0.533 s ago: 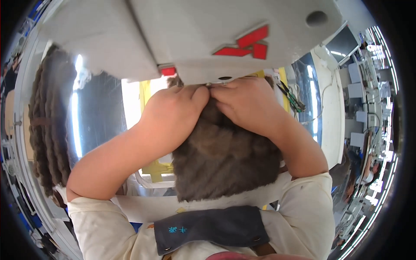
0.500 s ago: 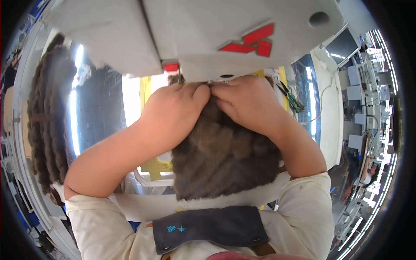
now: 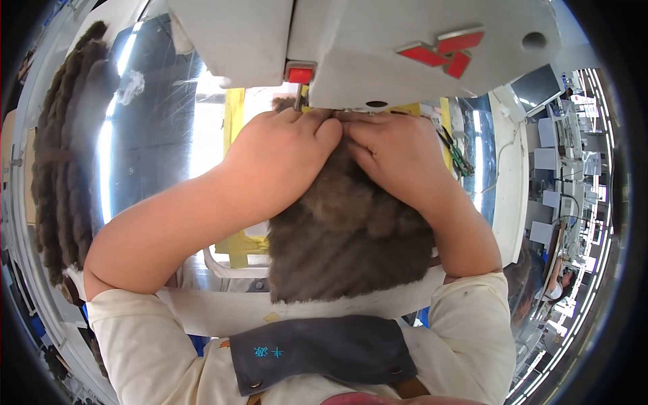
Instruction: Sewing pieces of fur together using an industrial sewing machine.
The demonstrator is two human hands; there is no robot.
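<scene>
Grey-brown furry fabric piece (image 3: 347, 236) is pressed flat under the white sewing machine head (image 3: 378, 47).
Its far edge is pinched by the left hand (image 3: 283, 158) and right hand (image 3: 398, 152), fingertips touching, at the needle.

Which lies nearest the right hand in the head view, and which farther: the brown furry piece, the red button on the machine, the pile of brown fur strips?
1. Brown furry piece: directly under the right hand, touching it.
2. Red button: up and to the left, on the white sewing machine.
3. Pile of brown fur strips: far left edge of the table.
</scene>
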